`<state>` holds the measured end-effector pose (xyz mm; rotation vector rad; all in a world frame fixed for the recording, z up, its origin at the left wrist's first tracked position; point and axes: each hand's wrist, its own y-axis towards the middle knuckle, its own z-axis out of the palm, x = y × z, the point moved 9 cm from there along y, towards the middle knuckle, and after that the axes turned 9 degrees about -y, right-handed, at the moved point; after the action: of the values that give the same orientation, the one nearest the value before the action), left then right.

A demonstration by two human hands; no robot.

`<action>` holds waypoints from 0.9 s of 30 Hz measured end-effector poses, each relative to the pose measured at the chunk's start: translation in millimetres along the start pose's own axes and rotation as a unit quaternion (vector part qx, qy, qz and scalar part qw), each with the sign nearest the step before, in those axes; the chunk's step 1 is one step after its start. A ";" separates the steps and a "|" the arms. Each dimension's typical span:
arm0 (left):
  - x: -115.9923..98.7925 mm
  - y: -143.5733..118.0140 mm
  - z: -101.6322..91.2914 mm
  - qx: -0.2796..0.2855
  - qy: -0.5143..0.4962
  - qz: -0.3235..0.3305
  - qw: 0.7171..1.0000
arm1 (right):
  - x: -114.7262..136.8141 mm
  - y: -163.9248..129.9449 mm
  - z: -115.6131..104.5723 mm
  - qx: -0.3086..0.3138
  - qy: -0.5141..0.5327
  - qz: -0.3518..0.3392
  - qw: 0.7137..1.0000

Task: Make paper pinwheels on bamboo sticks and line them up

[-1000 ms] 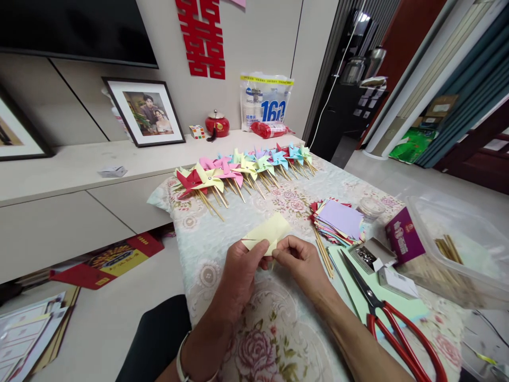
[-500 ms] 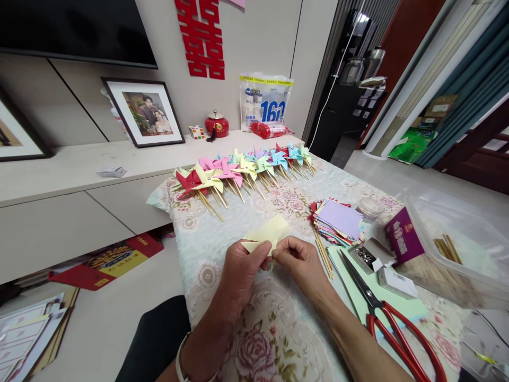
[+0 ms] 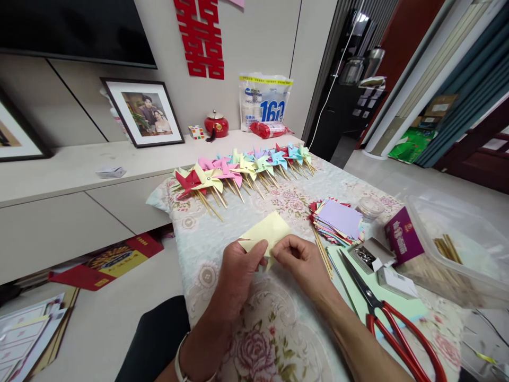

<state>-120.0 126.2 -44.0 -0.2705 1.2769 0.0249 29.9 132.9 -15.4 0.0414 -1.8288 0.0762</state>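
Note:
A pale yellow sheet of paper (image 3: pixel 267 227) with cut slits is held up above the flowered tablecloth. My left hand (image 3: pixel 243 265) pinches its near left part, thumb on top and fingers beneath. Closed at the paper's right side, my right hand (image 3: pixel 299 260) has thumb and forefinger together on its edge; whether a small pin sits between them is hidden. Beyond the hands, several finished paper pinwheels (image 3: pixel 209 179) on sticks lie in a row. To the right are a stack of coloured paper squares (image 3: pixel 340 218) and a few thin wooden sticks (image 3: pixel 324 253).
Red-handled scissors (image 3: pixel 371 300) lie on green paper sheets (image 3: pixel 345 273) at the right, beside an open box of metal fasteners (image 3: pixel 366 257) and a small white box (image 3: pixel 397 282). A clear plastic bin (image 3: pixel 473 254) with sticks stands at the table's right edge. A cabinet (image 3: pixel 79 183) stands behind.
The yellow paper has turned slightly in my hands, so more of its flat face shows. Both hands stay in nearly the same place.

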 end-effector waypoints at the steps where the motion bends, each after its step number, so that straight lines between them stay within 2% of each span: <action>1: 1.0 0.7 -0.8 0.002 0.005 -0.002 1.000 | 1.5 1.0 -7.3 -0.022 0.012 -0.010 1.000; 4: 4.1 2.1 0.3 0.027 0.011 -0.011 1.000 | 3.2 3.3 -39.0 -0.127 0.065 -0.052 0.988; 6: 6.2 2.3 3.9 0.057 0.012 -0.022 0.998 | -1.2 6.2 -52.1 -0.156 0.083 -0.059 0.982; 8: 7.9 2.8 6.6 0.080 0.013 -0.032 0.996 | -9.9 11.8 -50.2 -0.118 0.097 -0.032 0.988; 11: 12.0 4.1 8.7 0.103 0.012 -0.058 0.993 | -20.5 14.4 -30.2 -0.009 0.140 0.029 0.990; 14: 15.0 2.6 12.9 0.134 0.018 -0.086 0.987 | -18.6 8.3 -9.1 0.080 0.172 0.064 0.980; 16: 13.6 -0.5 16.0 0.150 0.031 -0.092 0.984 | -15.4 4.0 -0.3 0.112 0.172 0.077 0.976; 20: 7.3 -8.2 19.3 0.150 0.057 -0.096 0.982 | -17.6 3.2 1.0 0.109 0.129 0.090 0.982; 27: 6.6 -6.7 18.6 0.134 0.086 -0.104 0.982 | -25.8 7.0 -1.4 0.097 0.048 0.060 0.992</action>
<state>-99.4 122.8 -44.1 -0.1749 1.4007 -0.3546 37.4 139.6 -40.2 0.0627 -1.7222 0.3361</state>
